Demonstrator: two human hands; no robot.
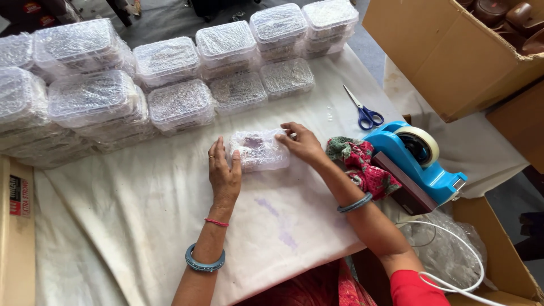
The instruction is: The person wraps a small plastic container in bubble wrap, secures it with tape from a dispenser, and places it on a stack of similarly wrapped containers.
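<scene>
Head cam, one frame. A small clear container, loosely swathed in bubble wrap, lay on the cloth-covered counter, approx. centre, between both hands. Left hand pressed flat against its left end, fingers extended, not closed around it. Right hand lay on the right end, fingertips pinching the wrap edge down. Wrap looked unsealed; no tape visible on it, so judged mid-wrap, taping not yet done. Rows of wrapped containers stacked along the far edge, i.e. many units already finished. Blue tape dispenser stood just right of the right forearm; scissors beyond it; open cardboard box far right.
</scene>
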